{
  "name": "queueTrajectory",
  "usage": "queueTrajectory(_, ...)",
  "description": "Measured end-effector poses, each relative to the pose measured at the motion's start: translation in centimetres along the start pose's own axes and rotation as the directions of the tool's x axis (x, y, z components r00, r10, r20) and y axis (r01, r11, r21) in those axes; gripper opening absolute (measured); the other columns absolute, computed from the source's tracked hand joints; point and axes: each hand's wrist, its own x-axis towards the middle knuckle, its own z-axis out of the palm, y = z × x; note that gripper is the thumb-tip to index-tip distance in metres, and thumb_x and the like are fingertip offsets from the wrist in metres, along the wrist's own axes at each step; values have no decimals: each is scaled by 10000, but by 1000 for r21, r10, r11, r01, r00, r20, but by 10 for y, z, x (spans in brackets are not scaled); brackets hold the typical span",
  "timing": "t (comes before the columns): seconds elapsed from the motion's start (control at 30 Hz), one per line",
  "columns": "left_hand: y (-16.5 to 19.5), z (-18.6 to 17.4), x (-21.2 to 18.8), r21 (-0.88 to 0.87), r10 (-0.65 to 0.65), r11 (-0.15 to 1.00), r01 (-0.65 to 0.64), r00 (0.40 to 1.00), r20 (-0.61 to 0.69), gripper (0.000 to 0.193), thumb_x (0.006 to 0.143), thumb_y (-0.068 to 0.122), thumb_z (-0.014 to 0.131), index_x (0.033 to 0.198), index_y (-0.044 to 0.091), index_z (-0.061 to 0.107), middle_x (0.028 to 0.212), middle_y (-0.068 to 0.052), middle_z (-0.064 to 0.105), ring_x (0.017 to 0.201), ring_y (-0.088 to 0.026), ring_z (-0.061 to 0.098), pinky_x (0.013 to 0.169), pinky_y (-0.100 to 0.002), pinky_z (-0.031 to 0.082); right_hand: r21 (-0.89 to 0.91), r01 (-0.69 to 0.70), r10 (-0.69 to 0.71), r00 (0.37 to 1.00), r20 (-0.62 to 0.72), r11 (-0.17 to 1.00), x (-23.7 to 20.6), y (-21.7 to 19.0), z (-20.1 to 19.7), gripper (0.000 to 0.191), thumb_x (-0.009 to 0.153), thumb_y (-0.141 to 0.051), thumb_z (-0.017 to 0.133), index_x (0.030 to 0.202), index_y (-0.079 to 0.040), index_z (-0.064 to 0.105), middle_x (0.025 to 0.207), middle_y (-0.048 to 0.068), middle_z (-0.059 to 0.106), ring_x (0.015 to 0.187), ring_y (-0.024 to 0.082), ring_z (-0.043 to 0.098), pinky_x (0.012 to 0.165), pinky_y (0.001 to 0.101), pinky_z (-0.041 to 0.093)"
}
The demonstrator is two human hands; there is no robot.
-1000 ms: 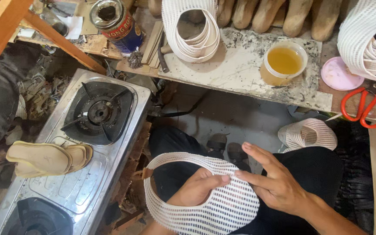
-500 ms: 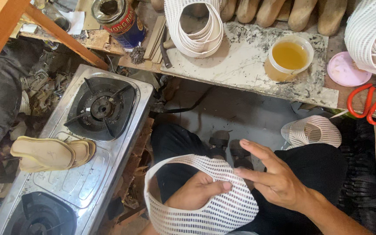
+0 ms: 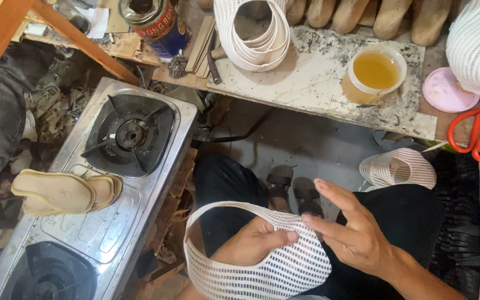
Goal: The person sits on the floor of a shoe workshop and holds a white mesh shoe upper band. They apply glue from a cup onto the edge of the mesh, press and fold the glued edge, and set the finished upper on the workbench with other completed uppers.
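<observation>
White mesh shoe upper [image 3: 273,266] sits on the lap, near centre. Left hand [image 3: 251,244] is inside its loop, fingers curled, thumb pressing the mesh from within. Right hand [image 3: 356,233] is just right of it, fingers spread open, fingertips touching the top edge, gripping nothing. Left: two-burner gas stove [image 3: 106,183] with tan soles [image 3: 62,191] lying on it. Far: workbench [image 3: 329,83] with cup of yellow glue [image 3: 374,73], mesh strap coil [image 3: 254,33], orange scissors [image 3: 476,136].

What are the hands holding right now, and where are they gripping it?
The left hand sits inside the white mesh band, holding its upper edge with thumb on top. The right hand is spread open, fingertips touching that edge.
</observation>
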Motion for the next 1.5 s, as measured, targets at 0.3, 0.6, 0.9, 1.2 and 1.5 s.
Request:
queueTrajectory(0.3,6,1,2,74,126,990,-122,991,-45,224,1073,102,567,1196,-49,678,1051,-73,736,905,-110,698,819,-259,561,60,-69,66,997,40,996,-7,1,-8,365,747,-58,817,1083,-191,764,1457,169,538,1376,340,553,1107,432,497)
queueTrajectory(0.6,18,14,1,-14,219,974,-224,962,-160,256,1059,131,571,1159,-81,675,969,-119,754,820,-150,716,732,-276,581,39,-197,195,980,39,980,-20,2,-7,359,750,37,736,1071,-117,783,1447,169,560,1240,276,640,1015,368,547)
queueTrajectory(0.9,-8,9,12,144,307,945,-295,949,-69,317,1023,128,610,1296,-33,622,1105,-112,717,948,-136,703,834,-276,584,382,-367,345,930,127,848,3,-20,-12,507,821,-51,785,1304,-15,634,1365,142,603,935,134,664,731,246,574)
queueTrajectory(1.2,-10,-7,14,205,263,959,-198,888,-376,334,977,208,607,1169,-53,685,923,-122,756,765,-166,726,679,-285,584,-367,-207,215,976,-21,907,77,58,-68,366,877,-231,754,1183,-33,722,1319,153,645,1212,311,635,1015,417,520)
queueTrajectory(1.5,-15,-10,10,24,229,972,-235,914,-336,292,971,133,599,1182,-55,672,978,-125,761,814,-171,744,734,-299,612,-726,-226,308,951,-20,650,111,155,-94,705,756,-624,769,1219,-93,767,1655,204,378,1485,477,279,1080,674,308)
